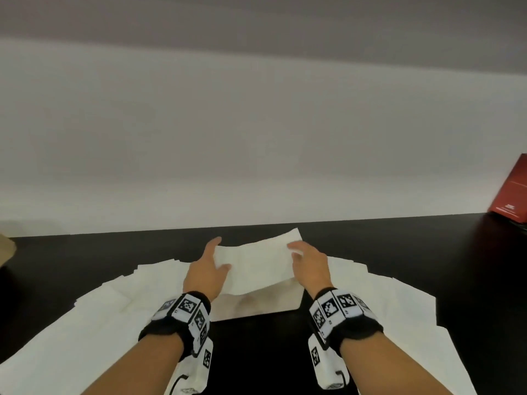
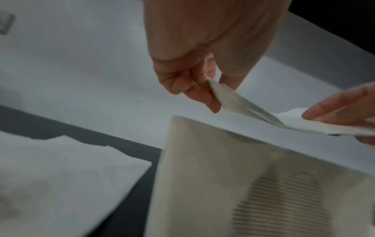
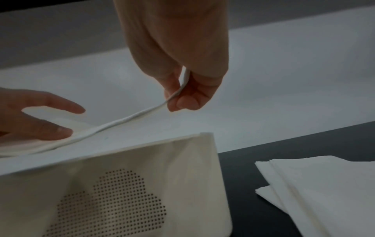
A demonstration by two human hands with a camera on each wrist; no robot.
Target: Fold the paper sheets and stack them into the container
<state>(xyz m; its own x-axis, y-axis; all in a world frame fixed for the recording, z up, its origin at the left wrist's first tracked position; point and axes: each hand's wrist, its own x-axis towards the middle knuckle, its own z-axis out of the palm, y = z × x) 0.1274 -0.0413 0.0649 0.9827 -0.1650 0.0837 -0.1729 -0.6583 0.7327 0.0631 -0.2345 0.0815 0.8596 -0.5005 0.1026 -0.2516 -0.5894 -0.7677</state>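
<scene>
A folded white paper sheet (image 1: 256,263) hangs level just above the cream perforated container (image 1: 265,305) at the table's middle. My left hand (image 1: 206,269) pinches its left end (image 2: 221,96) between thumb and fingers. My right hand (image 1: 309,266) pinches the right end (image 3: 178,93) the same way. From the right wrist view the folded sheet (image 3: 113,125) sags slightly over the container's rim (image 3: 142,147). The container's inside is hidden by the sheet.
Loose white sheets fan out on the black table to the left (image 1: 94,323) and right (image 1: 399,303) of the container. A red box (image 1: 512,195) stands at the far right against the white wall. A brown object (image 1: 5,249) shows at the left edge.
</scene>
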